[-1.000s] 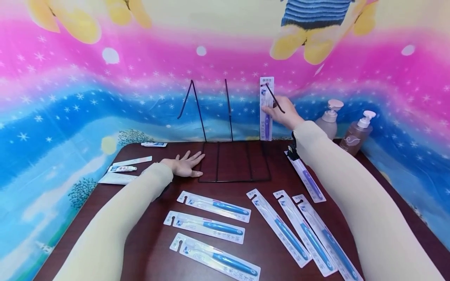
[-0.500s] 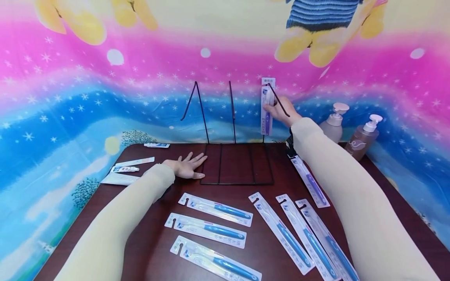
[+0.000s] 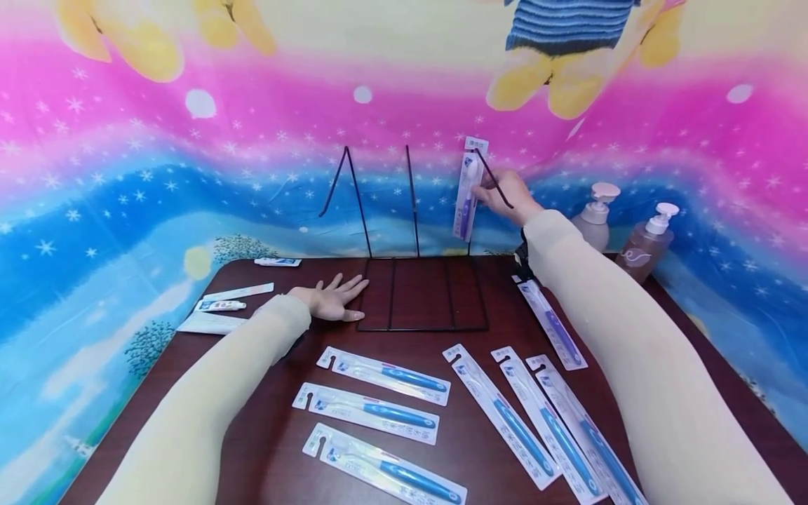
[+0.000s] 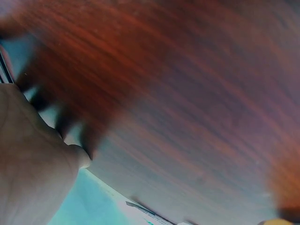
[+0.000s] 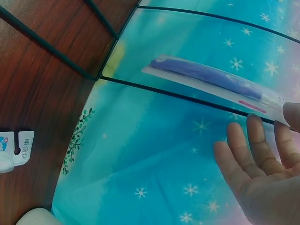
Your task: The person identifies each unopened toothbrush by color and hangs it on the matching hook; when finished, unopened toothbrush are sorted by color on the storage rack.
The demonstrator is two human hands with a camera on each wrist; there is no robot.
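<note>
Your right hand [image 3: 510,192] pinches a packaged purple toothbrush [image 3: 466,202], likely light and stiff, best held by its edges; your left hand [image 3: 328,301] lies spread, released.

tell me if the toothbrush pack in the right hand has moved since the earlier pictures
Yes. In the head view, the lower end of the toothbrush pack has swung left relative to the black wire rack; it was upright and now tilts.

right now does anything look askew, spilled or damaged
The purple toothbrush in the right hand looks askew: in the head view its lower end leans left, out of line with the rack. The hand pinches it, so that is probably just handling. Nothing looks spilled or damaged.
</note>
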